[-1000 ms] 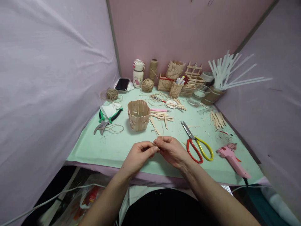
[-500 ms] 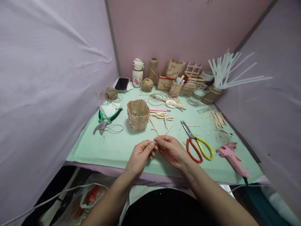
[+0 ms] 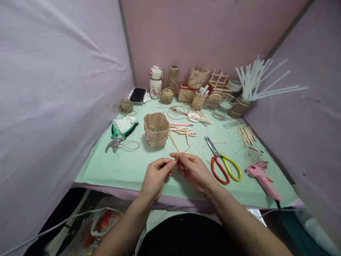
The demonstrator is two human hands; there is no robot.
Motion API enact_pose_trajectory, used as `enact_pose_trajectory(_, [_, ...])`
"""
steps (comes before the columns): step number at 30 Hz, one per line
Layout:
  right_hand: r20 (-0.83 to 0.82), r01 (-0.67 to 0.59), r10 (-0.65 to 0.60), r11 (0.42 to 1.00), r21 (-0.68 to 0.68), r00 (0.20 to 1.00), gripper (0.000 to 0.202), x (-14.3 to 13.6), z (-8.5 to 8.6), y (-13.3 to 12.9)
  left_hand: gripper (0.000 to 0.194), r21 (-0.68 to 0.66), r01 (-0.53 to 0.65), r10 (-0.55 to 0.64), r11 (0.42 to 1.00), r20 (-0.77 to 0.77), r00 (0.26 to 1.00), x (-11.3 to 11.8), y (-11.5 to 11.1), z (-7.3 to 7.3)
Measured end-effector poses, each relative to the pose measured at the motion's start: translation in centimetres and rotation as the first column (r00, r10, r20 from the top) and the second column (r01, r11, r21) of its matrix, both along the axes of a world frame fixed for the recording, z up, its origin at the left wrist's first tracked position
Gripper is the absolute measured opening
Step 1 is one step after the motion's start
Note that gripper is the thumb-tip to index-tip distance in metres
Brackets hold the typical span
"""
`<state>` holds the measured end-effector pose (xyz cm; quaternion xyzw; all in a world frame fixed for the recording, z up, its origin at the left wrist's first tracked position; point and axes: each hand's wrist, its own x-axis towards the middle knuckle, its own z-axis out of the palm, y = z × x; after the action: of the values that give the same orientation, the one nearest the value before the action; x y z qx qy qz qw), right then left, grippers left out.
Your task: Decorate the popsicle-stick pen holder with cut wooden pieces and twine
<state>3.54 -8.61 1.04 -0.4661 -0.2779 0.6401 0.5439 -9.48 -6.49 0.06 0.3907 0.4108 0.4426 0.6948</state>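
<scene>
Apparently partway along, with a tan, scalloped wooden pot (image 3: pixel 156 138) already walled, the left hand (image 3: pixel 156 174) and right hand (image 3: pixel 195 172) pinch thin brown twine (image 3: pixel 188 148) between closed fingers above the pale-green bench (image 3: pixel 119 170), its shaping seemingly unfinished.

Phone (image 3: pixel 138 95): screen up, far left of the counter (image 3: pixel 117 170)
Bottle (image 3: pixel 156 87): pale, upright, just right of the phone
White sticks (image 3: pixel 249 83): fanned out of a brown holder (image 3: pixel 240 108)
Clear bowl (image 3: pixel 223 109): just left of that holder
Plastic bag (image 3: pixel 93 227): below the counter, at left
</scene>
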Motion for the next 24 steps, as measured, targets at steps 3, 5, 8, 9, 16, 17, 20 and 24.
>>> enact_pose_trajectory(3, [-0.002,-0.065,0.065,0.997,0.032,0.998,0.039,0.31,0.43,-0.10,0.026,0.002,-0.007,0.007,1.000,0.007,1.000,-0.06,-0.02,-0.08])
enact_pose_trajectory(5, [-0.014,-0.087,0.088,0.995,0.047,0.996,0.037,0.46,0.50,-0.10,0.025,-0.002,-0.018,0.018,1.000,0.019,1.000,-0.05,0.00,-0.09])
enact_pose_trajectory(8, [-0.033,-0.085,0.087,0.995,0.047,0.996,0.033,0.51,0.39,-0.03,0.024,-0.006,-0.023,0.023,1.000,0.032,0.999,0.07,-0.03,-0.12])
enact_pose_trajectory(9, [-0.034,-0.074,0.076,0.996,0.047,0.997,0.031,0.49,0.34,0.00,0.023,-0.005,-0.018,0.018,1.000,0.031,0.999,0.12,-0.08,-0.16])
enact_pose_trajectory(16, [-0.069,0.001,0.001,0.999,0.033,0.998,0.032,0.45,0.34,0.06,0.021,0.026,0.022,-0.022,0.999,-0.014,1.000,0.03,-0.56,-0.59])
enact_pose_trajectory(17, [-0.073,0.005,-0.003,1.000,0.018,0.997,0.029,0.48,0.36,0.06,0.021,0.027,0.028,-0.028,0.999,-0.013,1.000,-0.02,-0.60,-0.62])
enact_pose_trajectory(20, [-0.082,0.012,-0.014,1.000,-0.028,0.997,0.027,0.62,0.38,0.10,0.021,0.022,0.062,-0.062,0.998,-0.004,0.998,-0.13,-0.67,-0.56])
enact_pose_trajectory(24, [-0.143,0.000,-0.011,0.997,-0.077,0.990,0.031,0.80,0.35,0.31,0.023,-0.008,0.125,-0.125,0.992,0.037,0.991,-0.13,-0.72,-0.23])
